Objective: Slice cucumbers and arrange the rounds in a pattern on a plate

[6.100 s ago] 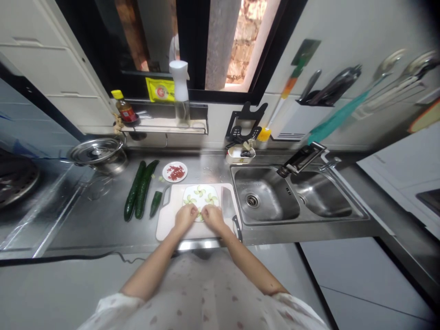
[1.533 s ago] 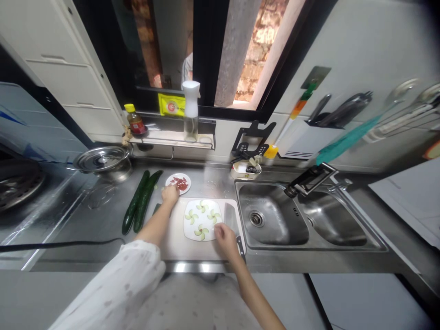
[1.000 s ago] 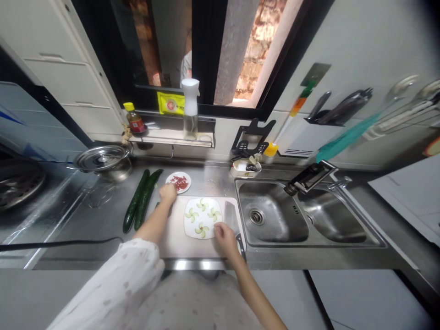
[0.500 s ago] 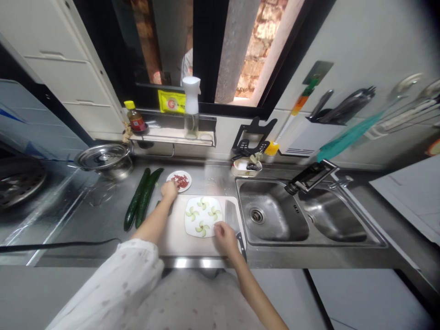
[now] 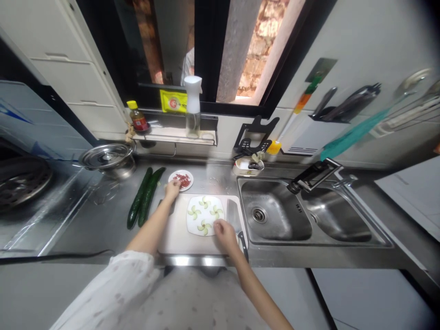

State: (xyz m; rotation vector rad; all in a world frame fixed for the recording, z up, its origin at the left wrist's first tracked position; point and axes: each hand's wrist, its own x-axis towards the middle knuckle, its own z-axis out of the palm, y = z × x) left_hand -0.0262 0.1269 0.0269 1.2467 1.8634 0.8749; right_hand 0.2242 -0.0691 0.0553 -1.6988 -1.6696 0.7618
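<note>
On the cutting board (image 5: 178,243) lies a white square plate (image 5: 199,214) with thin pale-green slices, probably cucumber, arranged in pinwheels; a red centre shows in the front one. My right hand (image 5: 225,233) is closed at the plate's right edge, and what its fingertips hold is too small to see. My left hand (image 5: 172,189) reaches to the left rim of a small white dish (image 5: 189,185) of small red pieces (image 5: 182,179), perhaps goji berries. Its fingers are pinched together over the rim; anything between them is hidden. A cleaver (image 5: 233,214) rests on the board's right side.
Two whole cucumbers (image 5: 146,195) lie left of the board, near a lidded steel pot (image 5: 108,160). At right is a double sink (image 5: 275,240) with a black tap (image 5: 314,176). A spray bottle (image 5: 193,107) and a sauce bottle (image 5: 138,118) stand on the back shelf (image 5: 172,136).
My left hand has shifted slightly at the dish's rim, still pinched. My right hand stays closed by the plate's right edge. The whole view has moved a little.
</note>
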